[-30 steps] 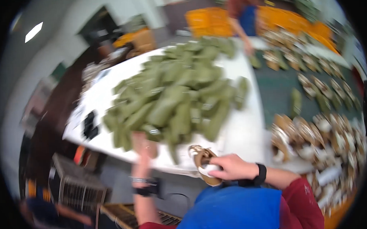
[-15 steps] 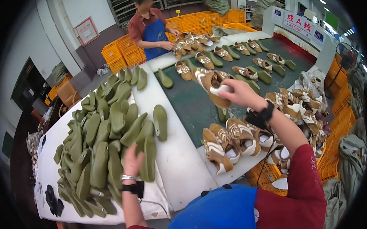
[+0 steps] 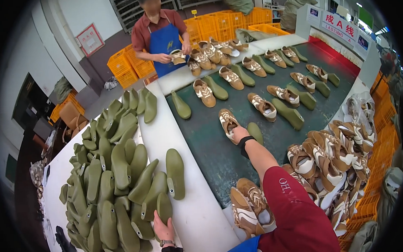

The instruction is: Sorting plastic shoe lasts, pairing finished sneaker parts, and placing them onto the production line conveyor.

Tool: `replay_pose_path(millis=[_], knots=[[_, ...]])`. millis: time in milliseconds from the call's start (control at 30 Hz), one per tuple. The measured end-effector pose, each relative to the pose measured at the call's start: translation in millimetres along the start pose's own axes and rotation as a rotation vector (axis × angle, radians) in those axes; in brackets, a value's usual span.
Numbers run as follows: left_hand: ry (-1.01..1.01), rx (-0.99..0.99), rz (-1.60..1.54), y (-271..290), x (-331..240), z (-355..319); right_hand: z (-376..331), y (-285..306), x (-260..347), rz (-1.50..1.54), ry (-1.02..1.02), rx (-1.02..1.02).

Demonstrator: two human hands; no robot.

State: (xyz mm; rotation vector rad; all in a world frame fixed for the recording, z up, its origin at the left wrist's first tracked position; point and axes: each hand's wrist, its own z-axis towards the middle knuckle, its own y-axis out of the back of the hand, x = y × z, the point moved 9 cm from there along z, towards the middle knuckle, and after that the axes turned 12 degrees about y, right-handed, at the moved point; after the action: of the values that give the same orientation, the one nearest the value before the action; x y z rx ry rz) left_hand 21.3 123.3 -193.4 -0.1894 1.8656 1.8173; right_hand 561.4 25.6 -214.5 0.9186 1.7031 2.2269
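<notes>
My right hand (image 3: 239, 133) reaches over the dark green belt (image 3: 197, 139) and grips the heel end of a brown-and-white sneaker (image 3: 227, 118), whose toe points away from me. Just right of that hand, a green shoe last (image 3: 255, 132) lies on the belt, partly behind my wrist. At the near edge of the pile, my left hand (image 3: 163, 227) is closed round the lower end of another green shoe last (image 3: 164, 205); some of its fingers are hidden. One single last (image 3: 175, 173) lies on the white tabletop beyond it.
The pile of green lasts (image 3: 108, 191) covers much of the left table. Sneakers and lasts stand in rows along the belt, and a heap of sneakers (image 3: 327, 157) lies at right. Across the belt a co-worker (image 3: 163, 43) handles a shoe. Orange crates (image 3: 207, 28) stand behind.
My right hand has brought the sneaker down and away from me to the belt. My left hand has moved nearer and taken hold of a last. The co-worker now holds a shoe up.
</notes>
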Motion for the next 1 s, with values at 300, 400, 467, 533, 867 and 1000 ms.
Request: replay_pose_path(millis=[300,400,467,533,867,1000], knots=[[-0.051,-0.004,-0.057,4,-9,-2,-79,-19,-66,-0.344,-0.151,0.845],[-0.073,-0.004,-0.009,0,-10,-7,-77,-11,-88,-0.272,-0.301,0.546],[-0.078,0.024,-0.01,-3,-6,-11,-84,-5,-109,-0.175,-0.443,0.427],[-0.098,0.082,-0.055,-5,-2,-16,-85,0,-117,-0.228,-0.365,0.527],[0.431,0.323,0.097,-30,42,-62,-62,45,112,0.078,0.42,0.484],[0.538,0.483,-0.705,-26,39,-106,-141,28,275,0.337,0.943,0.551]])
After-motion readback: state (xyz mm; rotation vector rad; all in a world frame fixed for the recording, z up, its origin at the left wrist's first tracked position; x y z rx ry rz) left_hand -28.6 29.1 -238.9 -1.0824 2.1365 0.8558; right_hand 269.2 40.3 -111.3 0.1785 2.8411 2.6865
